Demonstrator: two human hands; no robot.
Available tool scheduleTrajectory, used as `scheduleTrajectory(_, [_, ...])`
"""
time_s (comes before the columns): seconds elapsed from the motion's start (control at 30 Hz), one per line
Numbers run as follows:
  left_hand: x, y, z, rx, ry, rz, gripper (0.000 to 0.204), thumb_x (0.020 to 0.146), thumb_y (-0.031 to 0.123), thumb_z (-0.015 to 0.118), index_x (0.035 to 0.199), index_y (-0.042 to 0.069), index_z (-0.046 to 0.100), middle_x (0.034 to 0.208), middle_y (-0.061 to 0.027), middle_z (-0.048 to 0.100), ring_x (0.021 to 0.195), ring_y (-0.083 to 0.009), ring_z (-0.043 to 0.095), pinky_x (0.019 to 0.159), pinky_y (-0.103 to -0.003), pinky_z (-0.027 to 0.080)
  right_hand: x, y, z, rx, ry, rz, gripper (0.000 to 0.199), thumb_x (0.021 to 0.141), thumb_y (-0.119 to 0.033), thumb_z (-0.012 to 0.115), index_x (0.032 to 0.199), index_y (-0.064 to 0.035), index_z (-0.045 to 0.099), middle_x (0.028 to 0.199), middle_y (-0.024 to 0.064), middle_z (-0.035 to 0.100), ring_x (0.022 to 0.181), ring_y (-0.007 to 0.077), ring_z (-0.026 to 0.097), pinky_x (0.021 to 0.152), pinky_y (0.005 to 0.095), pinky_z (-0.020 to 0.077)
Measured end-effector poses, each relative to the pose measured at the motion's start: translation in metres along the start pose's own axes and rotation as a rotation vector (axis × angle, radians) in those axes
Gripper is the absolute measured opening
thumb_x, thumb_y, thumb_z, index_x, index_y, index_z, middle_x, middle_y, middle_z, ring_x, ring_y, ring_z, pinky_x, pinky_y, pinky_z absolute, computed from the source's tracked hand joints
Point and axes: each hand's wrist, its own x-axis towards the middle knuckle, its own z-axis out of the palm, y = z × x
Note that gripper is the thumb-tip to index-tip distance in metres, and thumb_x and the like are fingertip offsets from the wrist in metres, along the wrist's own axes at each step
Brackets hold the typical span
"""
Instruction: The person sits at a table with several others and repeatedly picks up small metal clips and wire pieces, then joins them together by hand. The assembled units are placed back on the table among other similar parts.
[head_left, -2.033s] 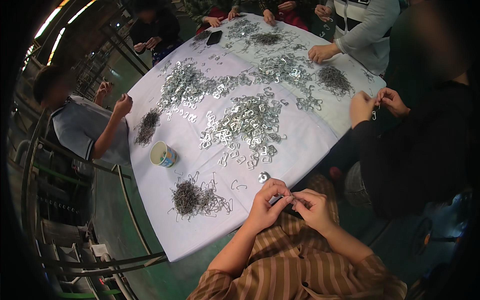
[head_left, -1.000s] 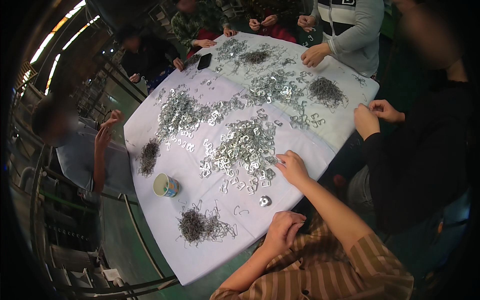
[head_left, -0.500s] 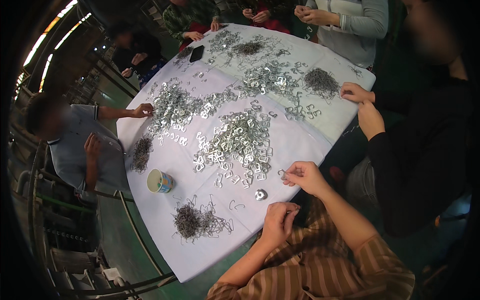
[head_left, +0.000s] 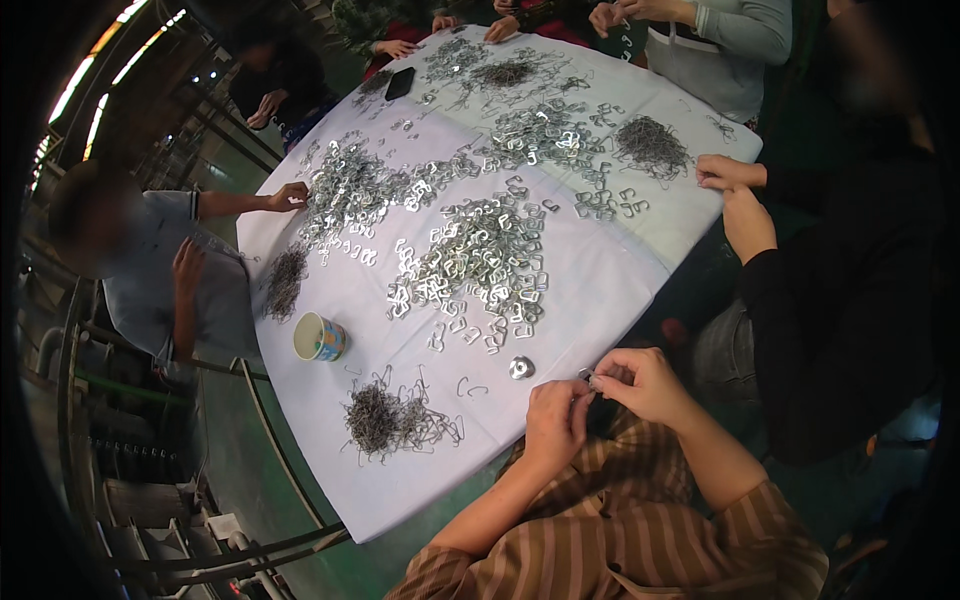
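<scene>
From the head view, beside the bench (head_left: 370, 505): right of the silver disc (head_left: 521, 367), the right hand (head_left: 643, 386) pinches a clip (head_left: 586, 375) between nearly closed fingers. The clip lies at their left, toward the left hand (head_left: 556, 420) (its long axis too small to read). The left hand, below and right of the disc, has its fingers drawn together; whether they grip anything cannot be told. Both wrists angle inward. Beyond the disc spreads a clip pile (head_left: 475, 262); to its lower left lie hooks (head_left: 374, 417).
</scene>
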Motion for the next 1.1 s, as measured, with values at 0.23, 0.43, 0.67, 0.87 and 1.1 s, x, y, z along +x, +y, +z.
scheduleTrajectory(0.23, [-0.003,-0.006,-0.002,0.084,-0.068,-0.014,0.015,0.078,0.0,0.069,0.09,0.004,0.059,0.084,-0.0115,0.063,0.079,-0.0318,0.058,0.076,-0.039,0.044,-0.008,-0.001,0.01,-0.133,0.058,-0.123,0.008,0.08,-0.003,0.071,0.085,0.0009,0.066,0.073,0.0077,0.068,0.064,0.0111,0.064,0.059,0.0255,0.0502])
scheduleTrajectory(0.43, [-0.004,-0.009,-0.011,0.061,-0.072,0.005,0.017,0.077,0.003,0.071,0.092,0.005,0.063,0.083,-0.0094,0.064,0.081,-0.0299,0.061,0.076,-0.039,0.045,-0.012,-0.004,0.018,-0.223,0.094,-0.157,0.008,0.08,-0.001,0.069,0.084,0.0,0.062,0.075,0.0098,0.066,0.067,0.0186,0.067,0.061,0.0297,0.0528])
scheduleTrajectory(0.67, [-0.019,-0.037,-0.085,0.652,-0.098,-0.221,0.004,0.076,0.01,0.073,0.077,0.007,0.07,0.078,-0.0092,0.063,0.076,-0.0301,0.06,0.069,-0.041,0.048,-0.017,0.003,0.017,-0.297,0.124,-0.171,0.008,0.08,0.0,0.067,0.081,-0.0008,0.059,0.075,0.011,0.066,0.067,0.0218,0.068,0.061,0.031,0.054])
scheduleTrajectory(0.87, [-0.052,-0.058,-0.112,0.919,-0.26,-0.4,0.01,0.077,0.013,0.064,0.075,0.005,0.07,0.083,-0.0105,0.065,0.083,-0.0305,0.062,0.071,-0.043,0.05,-0.014,-0.001,0.018,-0.246,0.097,-0.142,0.009,0.078,0.002,0.068,0.082,-0.0006,0.061,0.075,0.0098,0.065,0.066,0.0198,0.068,0.06,0.0293,0.0544])
scheduleTrajectory(1.1, [-0.048,-0.067,-0.099,0.938,-0.283,-0.352,0.012,0.074,0.009,0.058,0.071,0.004,0.069,0.079,-0.0126,0.065,0.078,-0.0308,0.064,0.069,-0.043,0.052,-0.016,0.002,0.02,-0.187,0.132,-0.154,0.01,0.076,0.002,0.07,0.082,-0.0007,0.063,0.075,0.0081,0.065,0.064,0.0163,0.066,0.059,0.0277,0.0536])
